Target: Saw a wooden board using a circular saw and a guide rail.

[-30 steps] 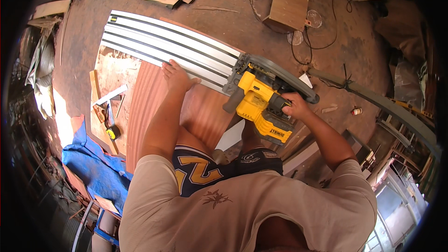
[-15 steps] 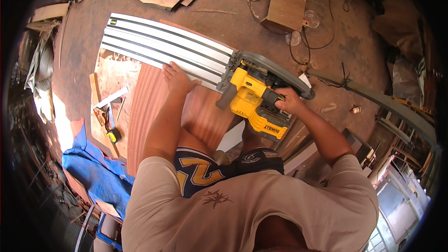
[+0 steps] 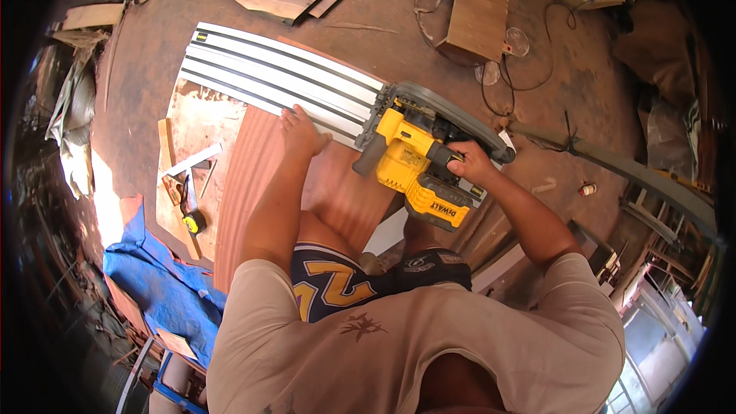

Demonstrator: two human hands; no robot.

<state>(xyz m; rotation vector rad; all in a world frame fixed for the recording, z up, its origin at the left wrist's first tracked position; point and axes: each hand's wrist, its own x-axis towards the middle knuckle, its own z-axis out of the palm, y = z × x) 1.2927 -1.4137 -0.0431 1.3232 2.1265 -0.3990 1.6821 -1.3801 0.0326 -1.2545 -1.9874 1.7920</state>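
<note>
My right hand [image 3: 471, 162] is wrapped round the rear handle of a yellow and black track saw [image 3: 402, 161]. The saw sits at the right end of the visible part of a silver guide rail [image 3: 268, 73] with dark strips. The rail lies slantwise across a reddish-brown wood sheet [image 3: 249, 176]. My left hand [image 3: 305, 134] lies flat and open, fingertips on the rail's near edge and palm over the sheet. The saw's base hides the rail beneath it, and the blade does not show.
Left of the sheet lie a try square [image 3: 192, 165] and a yellow-black tape measure [image 3: 194, 221]. A blue tarp [image 3: 161, 284] is at lower left. Planks [image 3: 284, 0] and a wooden box [image 3: 475, 19] with a cable stand beyond. A long grey strip [image 3: 606, 153] runs off rightward.
The view has shifted, so the rail, sheet and floor things appear farther right. The saw appears slightly farther left along the rail. Both hands keep their holds.
</note>
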